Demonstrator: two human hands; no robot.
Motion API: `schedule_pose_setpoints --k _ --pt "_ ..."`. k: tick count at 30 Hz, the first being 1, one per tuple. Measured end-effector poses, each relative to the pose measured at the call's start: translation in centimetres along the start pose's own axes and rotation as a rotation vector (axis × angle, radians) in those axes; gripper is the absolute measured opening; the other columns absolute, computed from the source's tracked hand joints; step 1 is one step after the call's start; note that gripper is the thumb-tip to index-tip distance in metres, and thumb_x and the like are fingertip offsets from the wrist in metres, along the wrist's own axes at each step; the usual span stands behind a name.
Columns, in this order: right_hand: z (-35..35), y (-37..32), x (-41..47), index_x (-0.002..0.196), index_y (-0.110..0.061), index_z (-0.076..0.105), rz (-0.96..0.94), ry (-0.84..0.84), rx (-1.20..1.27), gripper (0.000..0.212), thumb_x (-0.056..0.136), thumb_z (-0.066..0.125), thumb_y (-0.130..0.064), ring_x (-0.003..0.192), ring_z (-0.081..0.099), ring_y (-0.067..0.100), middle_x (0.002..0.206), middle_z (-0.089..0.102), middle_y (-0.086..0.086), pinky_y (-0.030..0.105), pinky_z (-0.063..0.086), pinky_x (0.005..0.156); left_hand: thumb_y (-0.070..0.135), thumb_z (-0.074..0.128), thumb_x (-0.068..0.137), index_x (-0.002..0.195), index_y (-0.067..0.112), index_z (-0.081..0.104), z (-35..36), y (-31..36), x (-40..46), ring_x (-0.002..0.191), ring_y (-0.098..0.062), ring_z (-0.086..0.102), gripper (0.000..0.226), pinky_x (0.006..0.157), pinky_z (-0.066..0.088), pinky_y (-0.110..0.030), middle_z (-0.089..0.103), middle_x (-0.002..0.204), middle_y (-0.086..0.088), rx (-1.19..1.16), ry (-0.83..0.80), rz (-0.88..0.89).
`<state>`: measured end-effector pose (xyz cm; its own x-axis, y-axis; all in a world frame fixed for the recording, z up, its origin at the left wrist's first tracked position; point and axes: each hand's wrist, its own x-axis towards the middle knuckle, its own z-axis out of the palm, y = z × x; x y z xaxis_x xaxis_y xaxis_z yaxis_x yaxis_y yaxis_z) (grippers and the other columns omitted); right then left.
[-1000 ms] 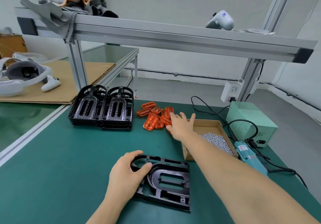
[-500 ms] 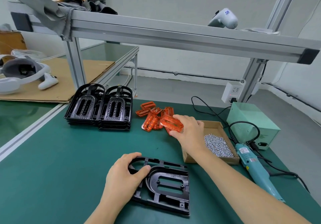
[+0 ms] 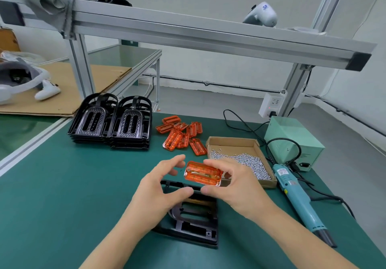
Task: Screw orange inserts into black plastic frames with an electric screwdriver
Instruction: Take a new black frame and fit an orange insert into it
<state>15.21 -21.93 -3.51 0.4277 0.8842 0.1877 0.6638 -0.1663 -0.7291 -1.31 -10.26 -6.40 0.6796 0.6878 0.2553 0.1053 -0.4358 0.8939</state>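
1. The right hand (image 3: 236, 187) grasps one orange insert (image 3: 203, 176) between thumb and fingers, above the far end of the black frame (image 3: 194, 222); the left hand (image 3: 160, 191) hovers just left of the insert, fingers relaxed, holding nothing.
2. Bare green mat (image 3: 62, 195) lies left of the frame.
3. Beyond the frame: two frame stacks (image 3: 110, 122); about nine loose inserts (image 3: 180, 135); one screw box (image 3: 240, 156).
4. One screwdriver (image 3: 296, 195) lies right of the frame.

Green power box (image 3: 292, 137) back right; cardboard sheet (image 3: 69, 85), white headset (image 3: 18, 80) left.

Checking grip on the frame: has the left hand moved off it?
Yes. The left hand lifted off the black frame, toward the held insert.
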Motion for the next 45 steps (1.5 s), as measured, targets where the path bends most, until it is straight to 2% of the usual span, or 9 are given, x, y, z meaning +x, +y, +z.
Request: schedule_pose_setpoints --k 7,12,19,23,27,32,38,41,45 --pt "0.0 -0.9 -1.1 0.12 -0.033 0.065 -0.037 -0.029 0.021 0.057 0.068 0.088 -0.027 0.103 0.052 -0.002 0.102 0.06 -0.022 0.014 0.038 0.092 0.003 0.078 0.071 0.116 0.029 0.064 0.1 0.2 -0.3 0.088 -0.016 0.066 0.055 0.082 0.051 -0.02 0.071 0.106 -0.001 -0.342 -0.062 -0.102" --pt "0.4 -1.2 -1.7 0.118 -0.033 0.065 -0.093 0.043 0.025 0.055 0.068 0.087 -0.021 0.106 0.051 -0.005 0.106 0.059 -0.023 0.006 0.032 0.09 0.006 0.074 0.062 0.116 0.014 0.063 0.6 0.4 -0.6 0.081 -0.015 0.067 0.056 0.07 0.053 -0.019 0.073 0.097 -0.009 -0.632 -0.053 -0.14" --pt "1.7 -1.4 -2.5 0.113 -0.039 0.063 -0.103 0.09 0.116 0.04 0.077 0.081 -0.031 0.099 0.057 -0.002 0.098 0.064 -0.024 0.009 0.038 0.085 -0.007 0.053 0.088 0.105 0.003 0.062 1.8 1.5 -0.1 0.075 -0.02 0.068 0.022 0.066 0.056 -0.024 0.072 0.091 -0.015 -0.864 0.065 -0.259" --pt "2.2 -1.7 -2.7 0.112 -0.031 0.07 -0.134 0.041 0.128 0.029 0.084 0.075 -0.029 0.081 0.059 0.004 0.093 0.067 -0.015 0.014 0.043 0.075 -0.001 0.049 0.093 0.097 0.013 0.07 1.7 2.0 0.9 0.07 -0.011 0.066 0.026 0.06 0.051 -0.017 0.074 0.081 -0.005 -0.611 0.047 -0.23" --pt "1.1 -1.5 -2.0 0.116 -0.036 0.062 -0.081 0.054 0.121 0.04 0.081 0.078 -0.026 0.094 0.058 0.005 0.105 0.063 -0.018 0.024 0.048 0.085 0.001 0.058 0.089 0.097 0.022 0.063 1.3 1.6 1.9 0.071 -0.012 0.063 0.023 0.071 0.051 -0.025 0.074 0.079 0.0 -0.273 -0.085 -0.089" --pt "0.3 -1.1 -1.4 0.104 -0.026 0.071 -0.131 -0.116 0.175 0.033 0.076 0.082 -0.013 0.105 0.06 0.005 0.111 0.066 -0.016 0.027 0.051 0.091 0.005 0.069 0.083 0.094 0.019 0.049 1.2 1.0 2.9 0.064 -0.016 0.05 0.027 0.061 0.043 -0.028 0.06 0.077 0.004 -0.296 -0.21 -0.041" --pt "0.4 0.7 -1.6 0.102 -0.03 0.071 -0.157 -0.005 0.119 0.03 0.075 0.081 -0.032 0.098 0.064 0.01 0.1 0.068 -0.016 0.024 0.05 0.09 0.014 0.07 0.081 0.097 0.012 0.051 0.4 0.4 2.9 0.084 -0.014 0.063 0.025 0.079 0.049 -0.026 0.068 0.09 0.0 -0.437 -0.237 -0.108" --pt "1.5 2.5 -2.7 0.096 -0.032 0.072 -0.012 0.073 0.234 0.028 0.072 0.084 -0.025 0.094 0.067 0.006 0.097 0.071 -0.015 0.021 0.048 0.09 0.01 0.061 0.089 0.1 0.024 0.057 -1.1 -0.8 2.7 0.102 -0.008 0.06 0.018 0.095 0.042 -0.025 0.067 0.102 0.009 -0.005 -0.129 -0.097" --pt "3.3 3.7 -4.3 0.095 -0.029 0.074 0.065 0.065 0.278 0.028 0.071 0.085 -0.021 0.093 0.067 0.003 0.099 0.071 -0.018 0.015 0.046 0.087 0.019 0.058 0.091 0.106 0.037 0.058 -1.6 -1.9 1.5 0.074 0.004 0.055 0.024 0.071 0.04 -0.011 0.063 0.102 0.02 0.371 -0.197 -0.085"
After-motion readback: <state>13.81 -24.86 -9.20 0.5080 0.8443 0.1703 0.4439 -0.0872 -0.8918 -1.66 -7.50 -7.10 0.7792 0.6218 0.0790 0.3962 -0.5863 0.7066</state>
